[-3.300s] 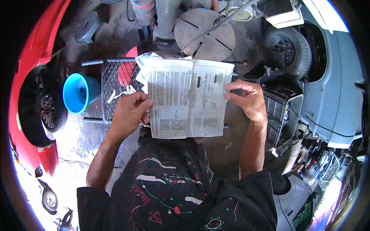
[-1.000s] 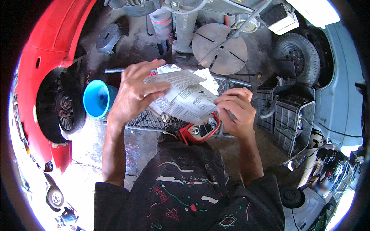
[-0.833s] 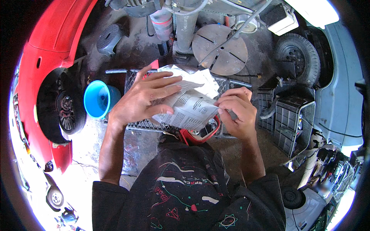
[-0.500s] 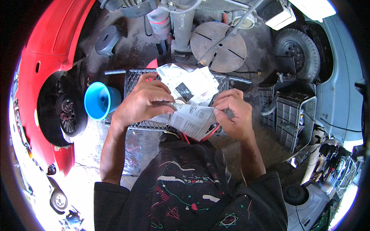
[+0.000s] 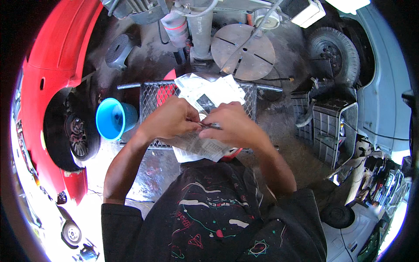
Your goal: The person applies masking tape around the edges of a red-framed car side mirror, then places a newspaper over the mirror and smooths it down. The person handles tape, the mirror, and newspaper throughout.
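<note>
Just in front of my body, a sheet of printed newspaper (image 5: 195, 144) hangs from my two hands. My left hand (image 5: 168, 120) is closed on its upper edge, thumb and fingers pinching. My right hand (image 5: 233, 125) is closed on the same edge, so close that the fingertips of both hands nearly meet; it is slightly smeared by motion. Beyond my hands, more loose paper sheets (image 5: 229, 89) lie on a metal mesh rack (image 5: 150, 96). Something red (image 5: 166, 91) rests on that rack at the left, and another red edge peeks out under the held sheet.
A blue bucket (image 5: 111, 118) stands left of the rack, with a grey stool (image 5: 120, 50) behind it. Ahead is a round slotted metal plate (image 5: 243, 52). Plastic crates (image 5: 331, 131) and a tyre (image 5: 334, 56) are at the right. A red car body (image 5: 54, 52) flanks the left.
My hands have come together from the sheet's two sides. The newspaper, stretched between them before, is now gathered at its upper edge and hangs lower.
</note>
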A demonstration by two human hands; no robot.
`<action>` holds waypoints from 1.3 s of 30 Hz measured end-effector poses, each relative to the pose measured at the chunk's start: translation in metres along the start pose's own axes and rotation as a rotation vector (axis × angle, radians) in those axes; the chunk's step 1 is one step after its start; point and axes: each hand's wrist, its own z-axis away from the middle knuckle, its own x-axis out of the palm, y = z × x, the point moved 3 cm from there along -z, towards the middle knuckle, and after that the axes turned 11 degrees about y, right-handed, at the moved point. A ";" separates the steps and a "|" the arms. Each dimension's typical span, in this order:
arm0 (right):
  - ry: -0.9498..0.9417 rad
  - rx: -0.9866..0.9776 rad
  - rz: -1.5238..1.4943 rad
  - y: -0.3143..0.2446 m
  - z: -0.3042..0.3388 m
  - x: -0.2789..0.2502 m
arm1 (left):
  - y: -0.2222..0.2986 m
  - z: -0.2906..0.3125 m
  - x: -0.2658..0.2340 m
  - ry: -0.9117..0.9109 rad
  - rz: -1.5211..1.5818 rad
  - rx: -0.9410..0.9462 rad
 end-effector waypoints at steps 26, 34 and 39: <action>0.061 0.640 -0.856 0.048 0.026 0.044 | -0.036 0.021 -0.008 0.421 0.216 -0.332; 0.159 0.643 -1.021 0.062 0.033 0.058 | -0.043 0.030 0.033 0.543 0.832 -0.506; 0.118 0.586 -1.014 0.058 0.023 0.038 | -0.038 0.029 0.027 0.498 0.569 -0.392</action>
